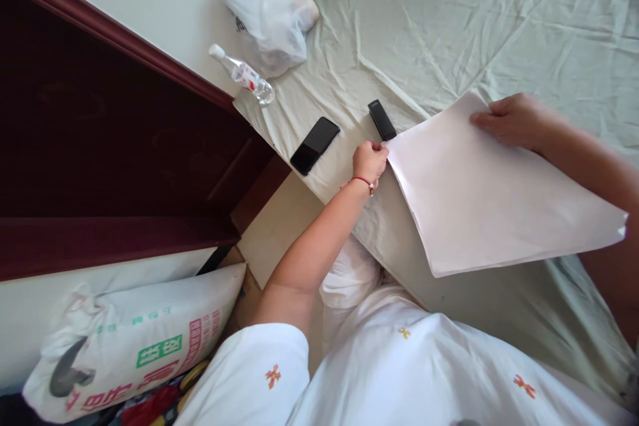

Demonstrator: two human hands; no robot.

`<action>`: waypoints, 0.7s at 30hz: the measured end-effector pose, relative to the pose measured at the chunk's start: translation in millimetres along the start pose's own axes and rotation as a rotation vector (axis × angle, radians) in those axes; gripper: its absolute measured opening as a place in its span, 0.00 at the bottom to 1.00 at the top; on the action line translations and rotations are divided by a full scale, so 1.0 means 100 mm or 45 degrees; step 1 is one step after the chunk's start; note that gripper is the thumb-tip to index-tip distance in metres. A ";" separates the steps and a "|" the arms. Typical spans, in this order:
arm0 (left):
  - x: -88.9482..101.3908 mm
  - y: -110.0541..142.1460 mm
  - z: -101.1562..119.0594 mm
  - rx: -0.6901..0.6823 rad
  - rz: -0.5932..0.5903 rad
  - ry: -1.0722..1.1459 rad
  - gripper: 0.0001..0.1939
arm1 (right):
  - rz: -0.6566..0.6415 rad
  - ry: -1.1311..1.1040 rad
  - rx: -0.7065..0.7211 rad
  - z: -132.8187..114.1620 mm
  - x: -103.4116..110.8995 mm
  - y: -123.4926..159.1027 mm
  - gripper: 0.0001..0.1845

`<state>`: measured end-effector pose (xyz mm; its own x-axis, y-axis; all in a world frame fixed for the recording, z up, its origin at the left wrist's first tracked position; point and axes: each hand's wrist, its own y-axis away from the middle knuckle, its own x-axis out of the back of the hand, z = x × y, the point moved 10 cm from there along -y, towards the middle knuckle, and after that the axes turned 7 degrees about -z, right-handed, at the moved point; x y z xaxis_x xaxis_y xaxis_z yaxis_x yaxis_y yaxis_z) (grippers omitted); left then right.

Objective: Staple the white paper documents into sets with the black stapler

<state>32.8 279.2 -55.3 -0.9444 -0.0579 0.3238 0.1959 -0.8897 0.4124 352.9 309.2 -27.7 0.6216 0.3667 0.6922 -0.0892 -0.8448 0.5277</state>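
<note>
A stack of white paper sheets [499,200] is held up over the bed, tilted, with its near edge above my lap. My left hand [370,161], with a red bracelet at the wrist, pinches the stack's left corner. My right hand [514,121] grips the far edge, thumb on top and fingers hidden beneath. Just beyond my left hand lies a black stapler [382,120], its end close to the paper's corner. Left of it, a black smartphone [315,145] rests near the bed's edge.
A pale green sheet [449,26] covers the bed. At its far left corner stand a clear plastic bottle [247,76] and a white plastic bag [274,20] against the wall. A dark red wooden panel [100,113] is at left. On the floor lies a printed white sack [150,339].
</note>
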 end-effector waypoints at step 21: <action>-0.04 0.21 0.51 -0.839 0.083 -1.211 0.30 | -0.123 -0.050 0.003 0.09 -0.03 0.00 0.20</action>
<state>54.4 284.2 -4.6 -0.3025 0.0028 0.9531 -0.2032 -0.9772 -0.0616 357.8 305.2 -34.2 0.6571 0.4308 0.6185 -0.0258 -0.8072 0.5897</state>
